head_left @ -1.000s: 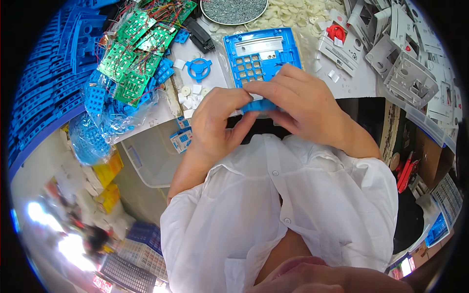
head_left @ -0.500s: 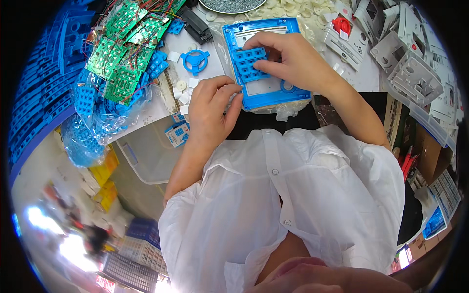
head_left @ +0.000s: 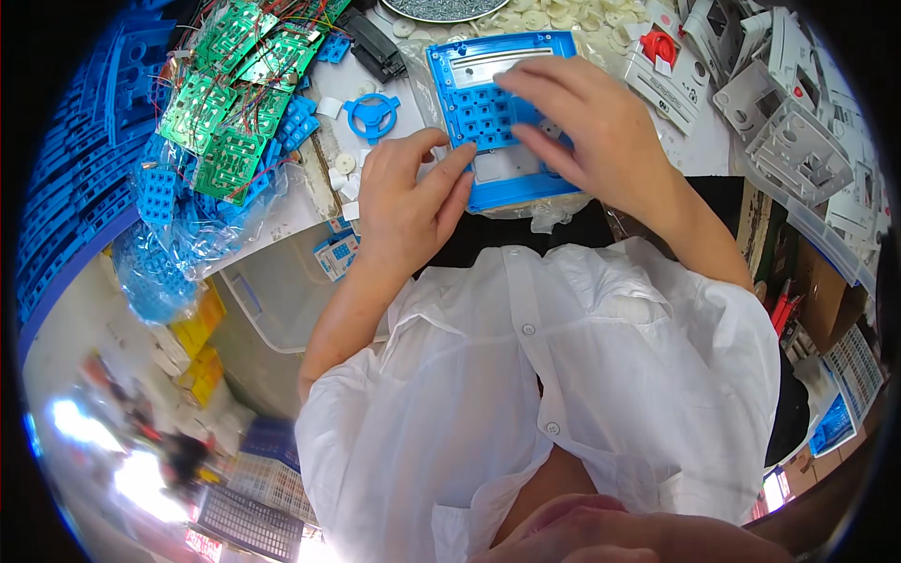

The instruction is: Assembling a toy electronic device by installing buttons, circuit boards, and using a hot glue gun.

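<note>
Blue rectangular plastic casing (head_left: 523,193) lies at the near edge of the white desk (head_left: 706,155), a blue plastic keypad of square cups (head_left: 482,113) set in its left half. The left hand (head_left: 402,192) rests its index fingertip by the keypad's near left corner, whether pinching I cannot tell, while the right hand (head_left: 610,131) spreads thumb and fingers over the casing. Green circuit boards (head_left: 199,108) lie heaped toward the desk's far left corner.
</note>
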`<state>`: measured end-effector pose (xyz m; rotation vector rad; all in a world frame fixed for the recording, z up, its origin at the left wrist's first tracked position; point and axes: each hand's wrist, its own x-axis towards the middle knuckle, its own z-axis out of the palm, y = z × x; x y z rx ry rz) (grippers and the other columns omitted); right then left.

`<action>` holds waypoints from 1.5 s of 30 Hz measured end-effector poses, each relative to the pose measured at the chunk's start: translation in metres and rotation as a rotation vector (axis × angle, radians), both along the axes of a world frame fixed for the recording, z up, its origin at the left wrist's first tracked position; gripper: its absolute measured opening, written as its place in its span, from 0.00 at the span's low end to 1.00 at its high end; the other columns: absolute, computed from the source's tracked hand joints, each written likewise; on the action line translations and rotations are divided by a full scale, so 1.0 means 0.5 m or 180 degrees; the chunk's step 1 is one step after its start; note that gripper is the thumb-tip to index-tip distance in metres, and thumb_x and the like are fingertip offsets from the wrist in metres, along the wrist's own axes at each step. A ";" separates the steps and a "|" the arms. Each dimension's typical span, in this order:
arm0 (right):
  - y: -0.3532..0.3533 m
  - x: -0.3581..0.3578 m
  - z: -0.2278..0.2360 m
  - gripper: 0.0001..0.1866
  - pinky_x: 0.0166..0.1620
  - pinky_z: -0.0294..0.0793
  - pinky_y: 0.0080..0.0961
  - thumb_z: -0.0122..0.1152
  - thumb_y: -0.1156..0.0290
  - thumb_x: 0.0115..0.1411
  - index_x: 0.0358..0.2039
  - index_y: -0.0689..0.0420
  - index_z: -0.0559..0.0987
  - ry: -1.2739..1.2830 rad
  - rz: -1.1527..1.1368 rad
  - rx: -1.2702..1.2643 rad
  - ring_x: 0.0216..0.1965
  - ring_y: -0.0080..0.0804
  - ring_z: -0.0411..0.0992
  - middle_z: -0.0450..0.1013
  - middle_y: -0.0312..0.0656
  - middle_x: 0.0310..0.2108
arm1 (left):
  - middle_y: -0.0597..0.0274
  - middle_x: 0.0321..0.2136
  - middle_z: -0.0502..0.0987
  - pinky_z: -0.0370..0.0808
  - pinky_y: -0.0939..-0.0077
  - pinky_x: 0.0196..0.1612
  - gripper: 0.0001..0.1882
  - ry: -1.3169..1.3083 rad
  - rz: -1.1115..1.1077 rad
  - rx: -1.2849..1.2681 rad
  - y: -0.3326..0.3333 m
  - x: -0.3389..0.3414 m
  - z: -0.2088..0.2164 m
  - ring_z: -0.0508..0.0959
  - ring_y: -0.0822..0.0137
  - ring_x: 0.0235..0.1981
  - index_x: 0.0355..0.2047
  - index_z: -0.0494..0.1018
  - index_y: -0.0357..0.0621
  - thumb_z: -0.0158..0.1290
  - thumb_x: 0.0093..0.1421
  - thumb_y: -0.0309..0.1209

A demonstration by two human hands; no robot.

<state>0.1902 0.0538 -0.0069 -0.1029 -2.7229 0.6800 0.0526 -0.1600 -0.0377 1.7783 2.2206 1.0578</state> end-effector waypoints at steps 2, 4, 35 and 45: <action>0.001 0.022 0.006 0.32 0.57 0.73 0.41 0.73 0.62 0.54 0.59 0.57 0.76 -0.0213 0.0345 0.0243 0.61 0.43 0.70 0.72 0.46 0.60 | 0.59 0.46 0.77 0.72 0.58 0.45 0.17 0.0201 -0.0153 -0.0046 0.004 -0.014 0.001 0.76 0.58 0.41 0.45 0.81 0.49 0.66 0.52 0.29; -0.016 0.040 0.015 0.38 0.65 0.64 0.48 0.73 0.56 0.53 0.61 0.59 0.74 -0.0520 0.0526 0.0417 0.69 0.42 0.62 0.67 0.46 0.65 | 0.59 0.50 0.77 0.71 0.55 0.50 0.17 0.0384 -0.0304 -0.0048 0.009 -0.026 0.009 0.76 0.57 0.45 0.45 0.82 0.50 0.66 0.53 0.31; -0.040 0.056 0.005 0.52 0.71 0.45 0.65 0.73 0.43 0.51 0.70 0.59 0.65 -0.1255 0.0605 0.0528 0.77 0.45 0.47 0.54 0.48 0.74 | 0.70 0.72 0.62 0.44 0.24 0.68 0.44 0.1054 -0.0964 -0.1257 0.014 -0.070 0.059 0.57 0.57 0.73 0.69 0.66 0.61 0.64 0.52 0.56; -0.054 0.070 0.004 0.48 0.71 0.45 0.67 0.73 0.45 0.52 0.69 0.55 0.67 -0.1329 0.0682 0.0529 0.77 0.45 0.45 0.55 0.43 0.74 | 0.71 0.70 0.64 0.43 0.26 0.69 0.41 0.1130 -0.1215 -0.1339 0.006 -0.075 0.054 0.60 0.56 0.73 0.67 0.69 0.63 0.64 0.52 0.55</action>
